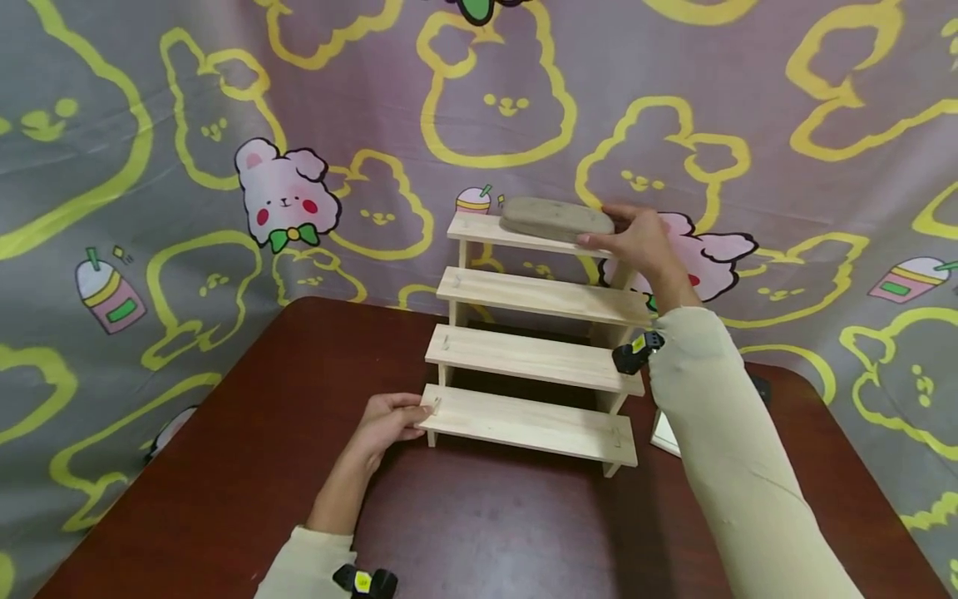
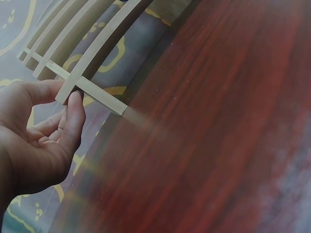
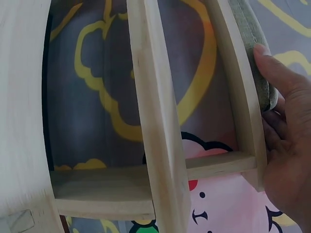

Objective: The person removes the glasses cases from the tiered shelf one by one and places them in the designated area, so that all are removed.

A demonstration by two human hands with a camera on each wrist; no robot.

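Observation:
A pale wooden rack with several stepped shelves [image 1: 535, 356] stands on the table. On its top shelf [image 3: 238, 73] lies an elongated grey-green case [image 1: 554, 217] with rounded ends, which looks like a pencil or glasses case. My right hand [image 1: 638, 243] holds the case's right end. In the right wrist view the thumb [image 3: 277, 68] presses the case's side, while the other fingers are partly hidden behind it. Down at the lowest shelf [image 1: 524, 424], my left hand [image 1: 385, 424] pinches the left end of the board between thumb and fingers, also visible in the left wrist view.
The dark red-brown table [image 1: 299, 416] extends around the rack. Behind it hangs a grey curtain [image 1: 374, 108] with yellow bear outlines. Partly hidden by my right sleeve, a white-edged flat object [image 1: 664, 434] lies right of the rack.

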